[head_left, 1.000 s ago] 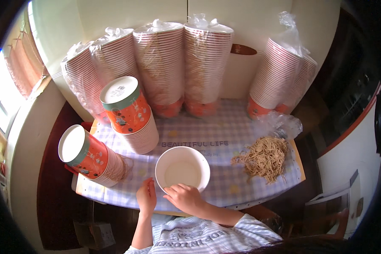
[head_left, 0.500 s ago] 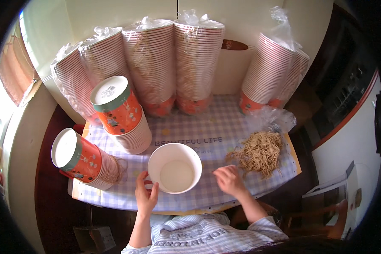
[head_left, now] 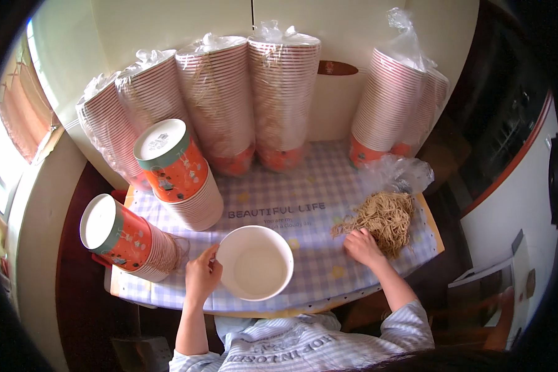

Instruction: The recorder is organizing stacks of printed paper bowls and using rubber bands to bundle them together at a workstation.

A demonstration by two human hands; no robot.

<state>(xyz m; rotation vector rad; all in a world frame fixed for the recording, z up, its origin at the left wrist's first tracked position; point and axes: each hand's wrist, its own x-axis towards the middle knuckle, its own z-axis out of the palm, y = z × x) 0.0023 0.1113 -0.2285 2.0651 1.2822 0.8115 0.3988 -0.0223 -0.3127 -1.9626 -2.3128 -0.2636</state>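
A white paper tub (head_left: 254, 263), its mouth facing up, stands near the table's front edge. At its left rim is my left hand (head_left: 202, 273), thumb and fingers curled closed against the wall. My right hand (head_left: 363, 248) rests at the lower left edge of a pile of tan, cord-like strands (head_left: 387, 217). Its fingers are bent and pressed together; what lies between the tips, if anything, is hidden. Two upside-down stacks of orange and green printed tubs stand to the left: a nearer stack (head_left: 115, 232) and a farther stack (head_left: 173, 167).
Tall stacks of tubs in clear plastic bags (head_left: 217, 105) line the back of the table. More bagged stacks (head_left: 387, 99) stand at the back right. A crumpled clear bag (head_left: 403, 173) touches the strands. A checked cloth (head_left: 316, 248) covers the table.
My right hand has moved right, from beside the tub to the strand pile. My left hand's fingers have curled closer together at the tub's rim. The tub sits slightly nearer to me.
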